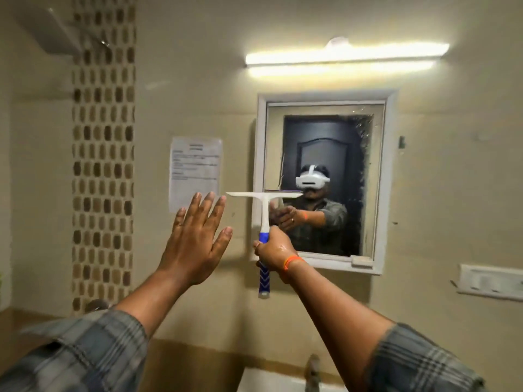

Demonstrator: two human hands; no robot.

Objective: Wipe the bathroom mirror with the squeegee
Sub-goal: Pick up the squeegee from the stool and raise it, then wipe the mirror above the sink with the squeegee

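A band of brown mosaic tiles (103,154) is seen running down the beige wall at the far left, and a printed paper notice (195,171) is fixed to the wall just right of it. In front of the notice the left hand (195,241) is raised, palm towards the wall, its fingers straight and slightly spread, with nothing held; whether it touches the wall cannot be told. To its right the squeegee (264,219) is held upright by the right hand (273,251), whose fingers are wrapped tightly round the blue handle, an orange thread being worn at the wrist. The white blade is set level, its left end out over the wall near the left fingertips and its right end across the lower left part of the mirror (325,176). The white-framed mirror is hung on the wall under a lit tube light (345,56); streaks and speckles are seen along its right edge. A white wall fitting (491,281) is mounted at the far right, and a tap (312,370) and basin (271,383) are glimpsed below
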